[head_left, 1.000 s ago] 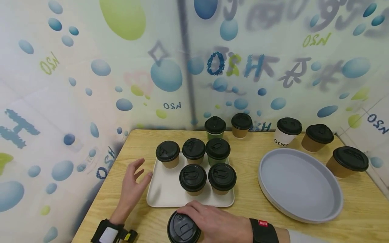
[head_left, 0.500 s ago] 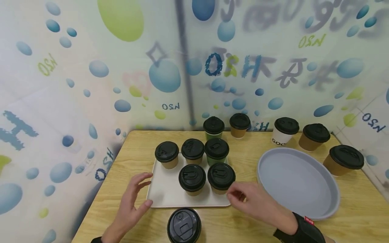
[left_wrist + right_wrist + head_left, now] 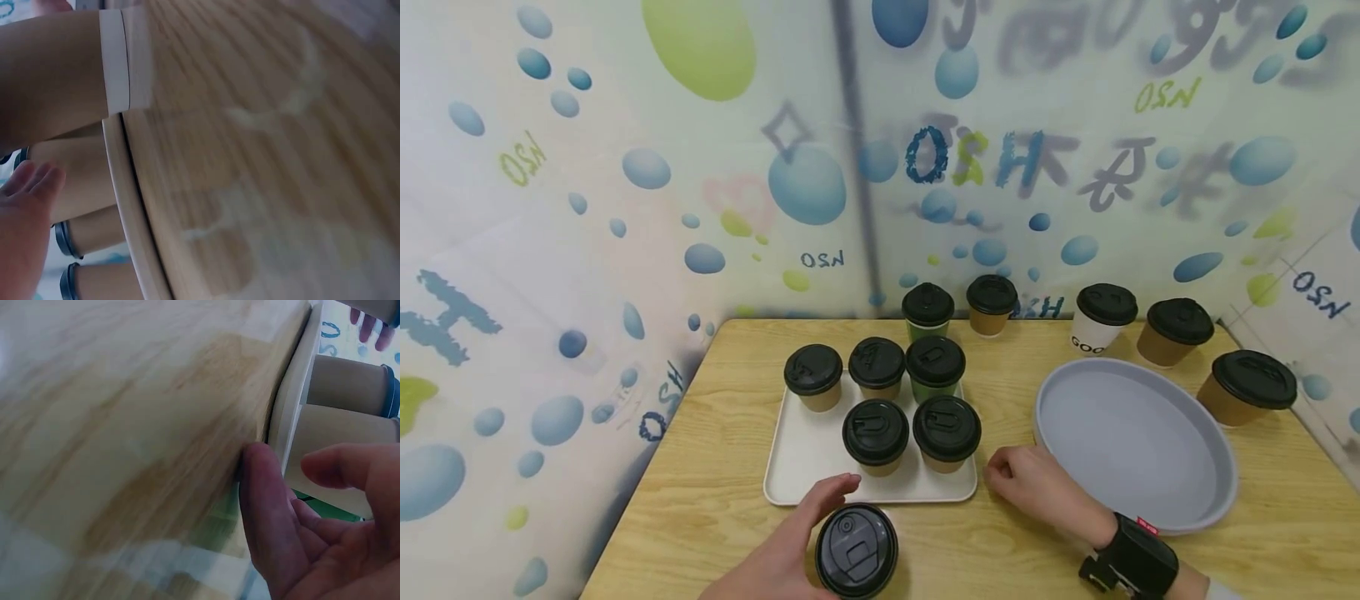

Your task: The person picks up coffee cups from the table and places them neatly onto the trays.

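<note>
A white rectangular tray holds several paper coffee cups with black lids, including a brown cup at its front right. In front of the tray, on the table, stands another black-lidded paper cup, seen as the large brown shape at left in the left wrist view. My left hand reaches around this cup's left side, fingers behind it and thumb in front; gaps show between fingers and cup. My right hand rests beside the tray's right edge, fingers loosely bent. In the right wrist view nothing lies between its fingers.
A round grey tray lies at right, close to my right forearm. Lidded cups stand along the back, among them a white cup and a green cup. A wide brown cup stands farther right. A patterned curtain closes off the back.
My right hand let go of the front cup and moved right to the tray's side. My left hand came from the tray's left side down to the front cup, which stayed put.
</note>
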`<state>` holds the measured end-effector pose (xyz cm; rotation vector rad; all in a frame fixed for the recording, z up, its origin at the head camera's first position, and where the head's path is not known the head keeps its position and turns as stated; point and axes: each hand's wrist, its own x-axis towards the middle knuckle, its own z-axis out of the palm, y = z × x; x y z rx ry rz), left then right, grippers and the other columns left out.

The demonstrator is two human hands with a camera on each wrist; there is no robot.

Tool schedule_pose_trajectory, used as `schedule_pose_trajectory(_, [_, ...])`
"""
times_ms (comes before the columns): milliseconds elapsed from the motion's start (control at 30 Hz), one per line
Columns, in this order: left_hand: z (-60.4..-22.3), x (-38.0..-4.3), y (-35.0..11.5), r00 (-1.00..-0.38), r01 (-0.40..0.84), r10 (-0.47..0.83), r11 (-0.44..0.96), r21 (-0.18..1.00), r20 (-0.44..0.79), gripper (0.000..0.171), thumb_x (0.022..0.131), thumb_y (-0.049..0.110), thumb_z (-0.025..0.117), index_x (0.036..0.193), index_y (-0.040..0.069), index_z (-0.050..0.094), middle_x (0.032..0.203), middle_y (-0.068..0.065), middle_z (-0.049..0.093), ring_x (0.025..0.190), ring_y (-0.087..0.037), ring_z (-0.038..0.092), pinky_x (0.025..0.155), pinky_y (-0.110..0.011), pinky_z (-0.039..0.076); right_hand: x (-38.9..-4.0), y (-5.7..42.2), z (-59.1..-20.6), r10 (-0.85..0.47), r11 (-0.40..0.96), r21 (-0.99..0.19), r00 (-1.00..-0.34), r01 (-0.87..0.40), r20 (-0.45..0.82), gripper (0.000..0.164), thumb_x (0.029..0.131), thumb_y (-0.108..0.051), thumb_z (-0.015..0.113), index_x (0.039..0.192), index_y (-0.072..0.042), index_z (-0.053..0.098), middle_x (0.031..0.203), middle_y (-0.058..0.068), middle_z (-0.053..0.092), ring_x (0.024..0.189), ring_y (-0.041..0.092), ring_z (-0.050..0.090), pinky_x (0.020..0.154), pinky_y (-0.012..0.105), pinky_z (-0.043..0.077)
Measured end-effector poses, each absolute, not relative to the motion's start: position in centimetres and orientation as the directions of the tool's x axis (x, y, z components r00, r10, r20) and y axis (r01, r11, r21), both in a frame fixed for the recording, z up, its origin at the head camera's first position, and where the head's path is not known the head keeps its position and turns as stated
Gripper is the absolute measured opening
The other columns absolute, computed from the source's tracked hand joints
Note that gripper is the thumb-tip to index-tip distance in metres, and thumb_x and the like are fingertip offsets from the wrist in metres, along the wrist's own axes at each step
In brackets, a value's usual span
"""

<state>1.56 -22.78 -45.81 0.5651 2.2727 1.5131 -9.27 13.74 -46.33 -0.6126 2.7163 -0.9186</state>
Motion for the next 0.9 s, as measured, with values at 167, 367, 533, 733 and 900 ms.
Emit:
schedule_pose_trajectory(167, [-46.1,1.1,-22.3,-0.822,0.167,0.565,0.366,0.915,-0.076,0.107,0.081,0.029,0.091,0.163,0.019,0.024,0.159,-0.001,0.041,0.14,-0.017,0.045,0.115,-0.031,0.037,-10.1,13.6,-46.5,-0.494,0.668,-0.685,-0.862,-0.29,-0.116,0.024,0.099,-0.016,0.064,0.077,-0.012,0.07,0.061,-0.008,0.06,0.052,0.007,0.054,0.049,0.023,0.042])
schedule_pose_trajectory(367, [-45.8,0.8,-22.0,-0.792,0.094,0.594,0.345,0.934,-0.14,0.095,0.084,0.032,0.089,0.159,0.023,0.032,0.146,0.004,0.051,0.131,-0.017,0.05,0.109,-0.029,0.042,-10.3,13.1,-46.4,-0.507,0.651,-0.719,-0.844,-0.243,-0.174,0.031,0.102,-0.019,0.063,0.071,-0.012,0.068,0.062,-0.005,0.062,0.052,0.011,0.059,0.049,0.025,0.049])
schedule_pose_trajectory(533, [-45.4,0.8,-22.7,-0.816,0.193,0.576,0.341,0.92,-0.042,0.091,0.083,0.032,0.09,0.156,0.023,0.036,0.144,0.004,0.053,0.128,-0.019,0.053,0.108,-0.03,0.043,-10.4,12.8,-46.4,-0.511,0.655,-0.713,-0.841,-0.249,-0.177,0.03,0.1,-0.018,0.065,0.071,-0.013,0.068,0.062,-0.005,0.062,0.053,0.011,0.06,0.049,0.025,0.049])
schedule_pose_trajectory(733, [-44.4,0.4,-24.8,-0.836,0.473,0.49,0.419,0.775,0.245,0.101,0.073,0.022,0.096,0.156,0.02,0.038,0.144,0.001,0.055,0.128,-0.016,0.056,0.107,-0.03,0.045,-10.4,12.7,-46.6,-0.528,0.645,-0.714,-0.834,-0.273,-0.158,0.029,0.099,-0.014,0.065,0.07,-0.012,0.067,0.06,-0.006,0.062,0.051,0.011,0.06,0.049,0.026,0.05])
schedule_pose_trajectory(900, [-43.8,-0.6,-26.6,-0.854,0.516,0.355,0.487,0.705,0.38,0.108,0.064,0.011,0.099,0.154,0.01,0.04,0.141,-0.004,0.058,0.128,-0.011,0.055,0.106,-0.024,0.043,-10.4,12.7,-46.6,-0.527,0.646,-0.716,-0.833,-0.265,-0.168,0.028,0.099,-0.014,0.066,0.071,-0.012,0.067,0.06,-0.005,0.062,0.051,0.012,0.06,0.048,0.026,0.05])
